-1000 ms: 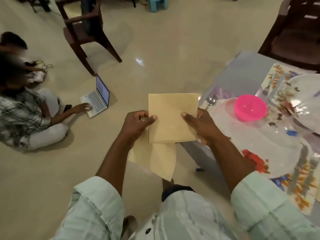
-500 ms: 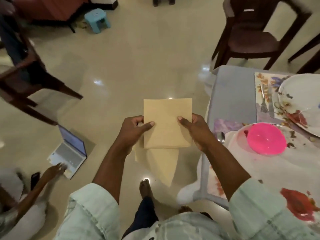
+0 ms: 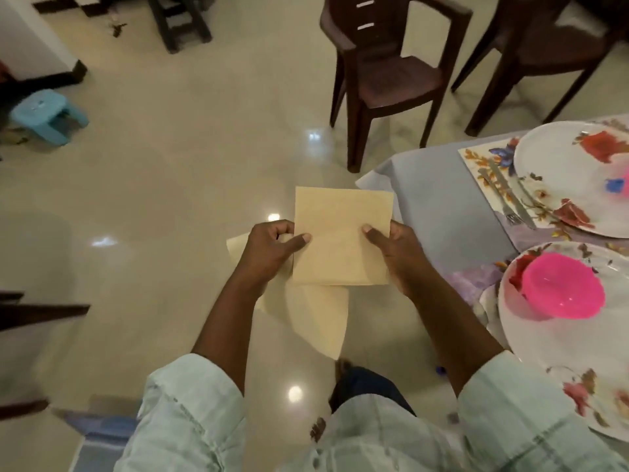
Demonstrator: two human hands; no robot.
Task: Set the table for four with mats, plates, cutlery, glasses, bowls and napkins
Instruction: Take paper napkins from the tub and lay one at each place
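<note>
glossy cream floor (image 3: 190, 172) mirrors ceiling lights; two dark brown chairs (image 3: 391, 66), a blue stool (image 3: 47, 114), perhaps a white wall (image 3: 23, 39).

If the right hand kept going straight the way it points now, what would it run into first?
Probably nothing: the right hand, holding the napkin, points ahead over open floor, left of the table corner. Depth is unclear.

Both hands (image 3: 269, 253) (image 3: 400, 255) pinch tan napkin (image 3: 342, 233) midair.

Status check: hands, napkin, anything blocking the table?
Left hand and right hand both gripping tan napkin, over the floor. Table to the right. Path clear.
</note>
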